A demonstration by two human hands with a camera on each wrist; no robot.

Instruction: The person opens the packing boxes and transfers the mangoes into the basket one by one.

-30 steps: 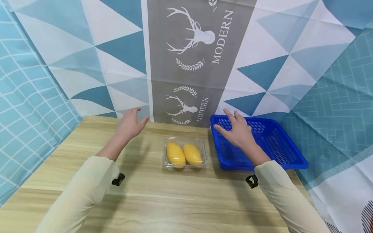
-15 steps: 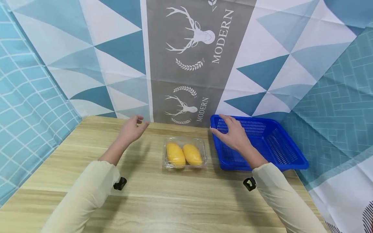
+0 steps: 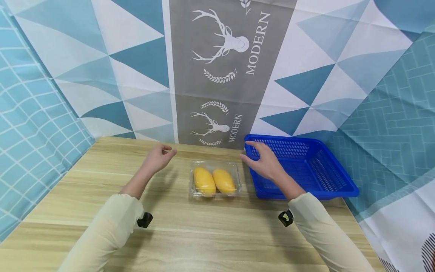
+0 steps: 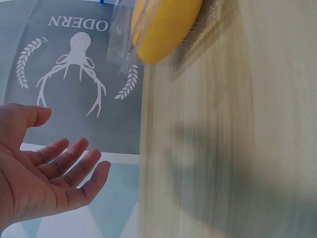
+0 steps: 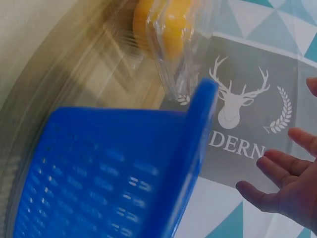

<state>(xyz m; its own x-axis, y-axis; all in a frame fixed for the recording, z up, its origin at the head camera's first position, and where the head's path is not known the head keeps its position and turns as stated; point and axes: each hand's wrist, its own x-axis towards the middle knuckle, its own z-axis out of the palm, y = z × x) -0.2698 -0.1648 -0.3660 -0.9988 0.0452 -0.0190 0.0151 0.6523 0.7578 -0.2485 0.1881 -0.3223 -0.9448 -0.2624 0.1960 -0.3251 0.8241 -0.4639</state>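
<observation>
In the head view, a clear plastic clamshell box (image 3: 215, 165) lies mid-table with two yellow mangoes inside, a left mango (image 3: 204, 182) and a right mango (image 3: 224, 181). My left hand (image 3: 158, 158) hovers left of the box, holding nothing. Its fingers are spread and slightly bent in the left wrist view, where one mango (image 4: 168, 29) shows above. My right hand (image 3: 264, 160) is over the left rim of a blue plastic basket (image 3: 326, 192), thumb and fingers apart, palm bare. From the right wrist camera, the basket's wall (image 5: 99, 158) stands between the camera and the box.
The wooden table (image 3: 204, 234) runs up to a patterned cloth backdrop (image 3: 217, 87) at the back. Tiled-pattern cloth hangs on the left (image 3: 34, 113) and right (image 3: 391, 132). The basket fills the table's back right corner.
Both hands have come lower and inward toward the box, the left moving right and the right moving left. The box and basket have stayed in place.
</observation>
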